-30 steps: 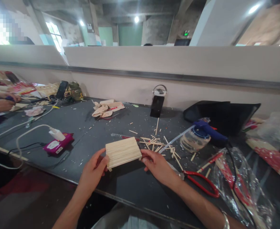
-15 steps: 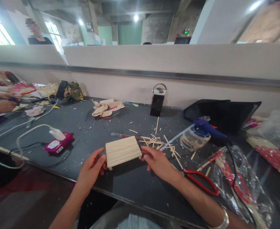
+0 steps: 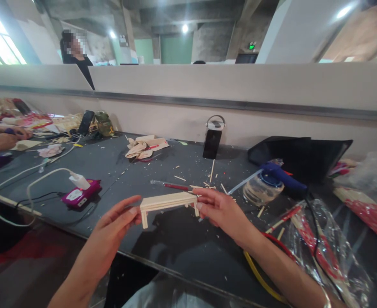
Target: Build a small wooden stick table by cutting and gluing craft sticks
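Pale wood made up the single bench-shaped piece (image 3: 167, 200) that you held above the near part of the dark tabletop (image 3: 188, 269), its shadow falling below it. Your left hand (image 3: 106, 233) was clamped on its left end, thumb and fingers at the edge; your right hand (image 3: 222, 209) was clamped on its right end. The long axis ran left to right, the right end a little farther off, with the flat top facing up and the legs pointing down. You showed two legs plainly, one at each end (how many more stood behind, I could not tell).

Beyond your right hand lay one red stick-like item (image 3: 176, 187) and several loose sticks, too overlapped to count. To the right stood one jar (image 3: 260, 191) with one blue glue gun (image 3: 283, 176) across its top. Two tool handles, one red and one yellow (image 3: 261, 279), showed beside your right forearm. On the far side leaned one phone (image 3: 212, 144); at the left sat one magenta power block (image 3: 82, 194) with one white plug (image 3: 80, 182).
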Demonstrator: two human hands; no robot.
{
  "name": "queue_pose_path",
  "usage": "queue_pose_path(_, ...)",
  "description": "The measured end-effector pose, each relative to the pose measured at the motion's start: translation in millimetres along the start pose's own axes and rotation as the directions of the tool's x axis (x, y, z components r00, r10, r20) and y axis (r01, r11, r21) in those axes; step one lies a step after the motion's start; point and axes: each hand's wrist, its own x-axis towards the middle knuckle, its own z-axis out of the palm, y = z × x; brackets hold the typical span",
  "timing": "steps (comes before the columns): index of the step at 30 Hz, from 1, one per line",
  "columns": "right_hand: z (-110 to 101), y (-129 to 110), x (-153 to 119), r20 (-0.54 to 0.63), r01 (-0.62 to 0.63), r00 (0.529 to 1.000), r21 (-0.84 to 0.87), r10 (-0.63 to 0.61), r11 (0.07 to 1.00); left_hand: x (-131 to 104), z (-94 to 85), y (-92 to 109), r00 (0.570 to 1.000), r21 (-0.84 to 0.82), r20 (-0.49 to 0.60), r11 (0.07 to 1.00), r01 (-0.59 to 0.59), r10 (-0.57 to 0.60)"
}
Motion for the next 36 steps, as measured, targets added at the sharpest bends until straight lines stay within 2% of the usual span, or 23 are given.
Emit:
queue_pose_path(4, 0, -9, -9, -0.001, -0.058, 0.998, 0.120, 0.059, 0.991, -11, 2.2, 5, 0.999, 0.022, -0.037, 1.000, 0.005, -0.004)
queue_pose_path(7, 1, -5, -10, 0.030, -0.091, 0.996, 0.221, 0.086, 0.971, -13, 3.4, 0, 0.997, 0.141, -0.060, 0.990, -0.032, 0.041)
queue_pose_path(10, 2, 4, -5, 0.047, -0.120, 0.993, 0.239, 0.111, 0.964, -5, 5.2, -6, 0.996, 0.214, -0.055, 0.976, -0.051, 0.064)
queue_pose_path(16, 5, 22, 15, 0.028, -0.156, 0.988, 0.161, 0.154, 0.974, 27, 9.5, -19, 0.997, 0.231, -0.038, 0.971, -0.062, 0.072)
queue_pose_path(20, 5, 29, 21, -0.008, -0.174, 0.985, 0.039, 0.175, 0.984, 42, 7.5, -26, 0.998, 0.305, -0.011, 0.951, -0.050, 0.056)
queue_pose_path(23, 3, 34, 21, -0.022, -0.179, 0.984, -0.064, 0.178, 0.982, 43, 3.5, -30, 0.999, 0.341, -0.016, 0.939, -0.028, 0.036)
queue_pose_path(28, 6, 40, 22, 0.031, -0.147, 0.987, -0.200, 0.156, 0.969, 38, -1.4, -34, 1.000, 0.406, -0.029, 0.914, 0.004, 0.009)
queue_pose_path(36, 15, 46, 24, 0.042, -0.125, 0.989, -0.289, 0.142, 0.949, 33, 3.4, -42, 1.000, 0.482, -0.026, 0.876, 0.025, -0.015)
